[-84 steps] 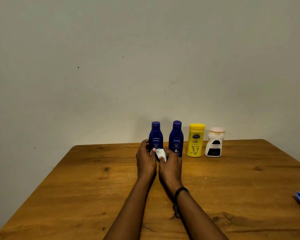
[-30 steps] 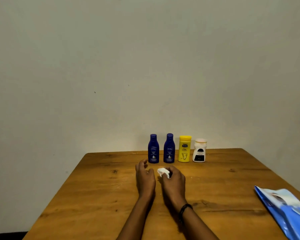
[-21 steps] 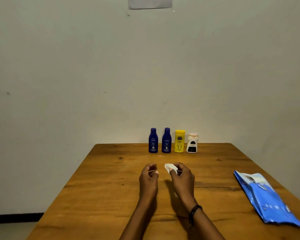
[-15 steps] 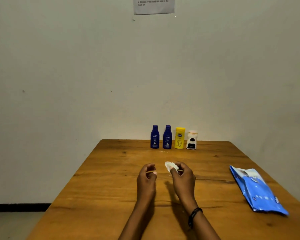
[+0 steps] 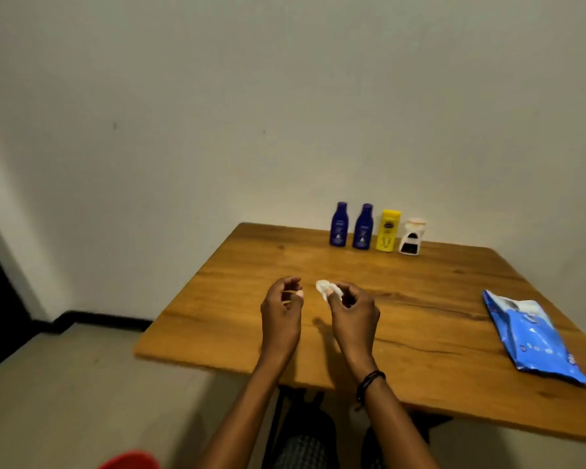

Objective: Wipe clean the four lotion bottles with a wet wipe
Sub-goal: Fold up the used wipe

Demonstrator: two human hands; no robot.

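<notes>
Bottom left: a red thing (image 5: pixel 134 461) has come into view at the frame edge; too little of it shows to name it.

Left hand (image 5: pixel 281 309): pulled back from the bottles, fingers loosely curled, holding nothing.

Wipe (image 5: pixel 322 287): crumpled small, pinched at the fingertips of the right hand (image 5: pixel 352 311), which has drawn back too and hangs above mid-table (image 5: pixel 437 292).

Four bottles (image 5: pixel 362 226): upright in a row at the far edge, now well apart from both hands.

Blue pack (image 5: pixel 535 336): lying flat at the right.

Judgement: wiping looks finished; getting rid of the used wipe is likely next.
</notes>
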